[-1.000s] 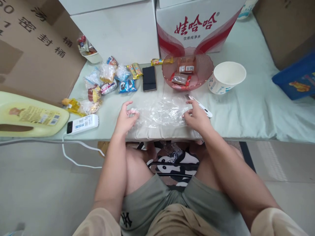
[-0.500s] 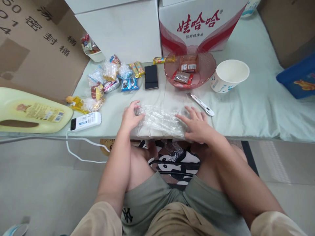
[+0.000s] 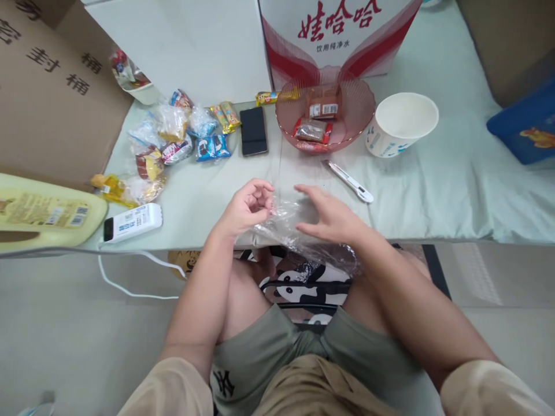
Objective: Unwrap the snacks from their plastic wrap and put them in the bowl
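Observation:
A clear plastic bag [image 3: 288, 225], thin and crinkled, lies at the table's front edge and droops over it above my lap. My left hand [image 3: 247, 209] pinches its upper left part between thumb and curled fingers. On the other side, my right hand [image 3: 329, 216] has thumb and fingers apart, over the bag's right part; whether the palm touches it I cannot tell. A white utility knife [image 3: 350, 182] lies just beyond my right hand. Farther back are a black phone [image 3: 254, 132] and a pink glass bowl [image 3: 325, 130] with wrapped snacks [image 3: 313, 131] in it.
A white paper bucket [image 3: 401, 125] stands right of the bowl. Several packaged snacks [image 3: 173, 124] are heaped at the left, near a white corded device [image 3: 132, 224] and a yellow jug [image 3: 50, 211]. White cartons [image 3: 329, 34] line the back; a blue container [image 3: 524, 130] is at the right.
The bag has gone from bunched flat on the table to drawn out and hanging over the edge. My left hand has closed on it. The view has shifted slightly.

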Demonstrator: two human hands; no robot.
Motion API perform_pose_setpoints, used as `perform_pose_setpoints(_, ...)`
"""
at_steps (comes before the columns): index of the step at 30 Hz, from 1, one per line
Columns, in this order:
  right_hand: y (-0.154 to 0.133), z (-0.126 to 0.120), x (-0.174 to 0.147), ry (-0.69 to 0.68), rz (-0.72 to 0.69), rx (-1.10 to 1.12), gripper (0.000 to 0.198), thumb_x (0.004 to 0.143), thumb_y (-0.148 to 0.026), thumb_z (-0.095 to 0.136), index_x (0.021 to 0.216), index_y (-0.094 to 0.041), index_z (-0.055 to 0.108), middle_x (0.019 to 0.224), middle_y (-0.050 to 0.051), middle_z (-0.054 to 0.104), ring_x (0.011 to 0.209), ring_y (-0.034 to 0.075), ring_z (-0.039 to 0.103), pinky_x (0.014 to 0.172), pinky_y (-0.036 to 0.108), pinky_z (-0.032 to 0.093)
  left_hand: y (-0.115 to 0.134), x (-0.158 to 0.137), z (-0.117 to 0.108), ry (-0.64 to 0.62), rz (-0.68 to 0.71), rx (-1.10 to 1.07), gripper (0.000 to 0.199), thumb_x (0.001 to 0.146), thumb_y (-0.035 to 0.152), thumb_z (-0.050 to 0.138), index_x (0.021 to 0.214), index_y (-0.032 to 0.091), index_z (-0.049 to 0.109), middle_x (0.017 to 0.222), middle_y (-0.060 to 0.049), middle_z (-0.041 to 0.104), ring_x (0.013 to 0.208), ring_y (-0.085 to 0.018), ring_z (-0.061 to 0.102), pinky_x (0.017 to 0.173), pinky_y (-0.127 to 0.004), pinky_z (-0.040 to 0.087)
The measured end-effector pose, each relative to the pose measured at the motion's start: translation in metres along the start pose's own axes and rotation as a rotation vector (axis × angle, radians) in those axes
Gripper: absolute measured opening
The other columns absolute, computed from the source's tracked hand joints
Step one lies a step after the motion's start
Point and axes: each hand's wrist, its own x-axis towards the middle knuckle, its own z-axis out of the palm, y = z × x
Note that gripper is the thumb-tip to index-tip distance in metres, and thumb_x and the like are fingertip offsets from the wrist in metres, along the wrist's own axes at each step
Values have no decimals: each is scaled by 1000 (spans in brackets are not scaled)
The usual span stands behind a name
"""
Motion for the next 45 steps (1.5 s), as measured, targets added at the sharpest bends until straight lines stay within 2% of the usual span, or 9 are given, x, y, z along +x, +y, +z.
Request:
perform_pose_setpoints(3,-5,7,6,-211,23,51,16,83,-30,58,91,-19,67,82,3,69,75,18,63,75,33,50,8,0,-1,123,6,-96,51,63,33,80,106,27,54,86,0,62,83,-19,70,74,-32,59)
perform_pose_setpoints(7,-7,10,10,1,158,358,17,89,-33,54,82,-19,62,76,1,65,61,12,58,63,28,48,10,2,-6,313,-57,-250,54,75,66,65,111,27,55,117,-10,67,123,-28,64,88,-39,60)
perform_pose_setpoints(12,-5,17,13,241,278,526,21,90,-38,57,100,-20,61,99,6,70,68,13,65,63,28,54,-2,2,19,-76,-303,-309,42,69,37,81,104,18,67,110,-11,74,105,-26,72,89,-39,59)
perform_pose_setpoints(16,-5,21,7,238,211,409,39,85,-29,62,123,-21,63,127,10,69,92,20,71,84,37,59,-11,8,36,44,-262,-187,16,79,15,64,93,17,69,99,-5,76,92,-17,72,86,-32,59)
perform_pose_setpoints(20,-3,20,4,208,256,299,37,86,-20,50,119,-21,69,120,8,73,69,15,69,80,39,59,-16,13,30,164,-144,-12,17,83,11,53,93,19,64,103,-3,74,75,-12,71,71,-26,59)
perform_pose_setpoints(24,-2,16,6,310,211,255,40,84,-15,46,113,-23,72,108,4,75,58,12,62,77,37,59,-20,13,21,200,-128,156,18,83,15,52,98,23,57,74,3,69,51,-9,61,52,-22,50)
perform_pose_setpoints(31,-10,13,6,296,159,421,32,89,-28,51,113,-23,71,117,5,72,57,8,58,61,29,56,-16,15,19,30,-181,-214,67,71,37,76,131,29,47,104,-4,76,90,-21,76,72,-29,59)
perform_pose_setpoints(37,-11,9,3,313,64,493,27,90,-31,55,110,-27,72,123,4,67,63,7,56,60,26,54,-12,17,21,89,-247,-154,37,77,44,75,106,24,62,60,2,66,47,-17,64,41,-24,43)
perform_pose_setpoints(45,1,8,6,466,112,418,17,80,-18,56,71,-22,70,118,7,65,116,23,62,88,39,56,-10,17,16,181,-186,-307,24,72,39,72,73,20,58,65,-2,67,57,-17,67,57,-30,56)
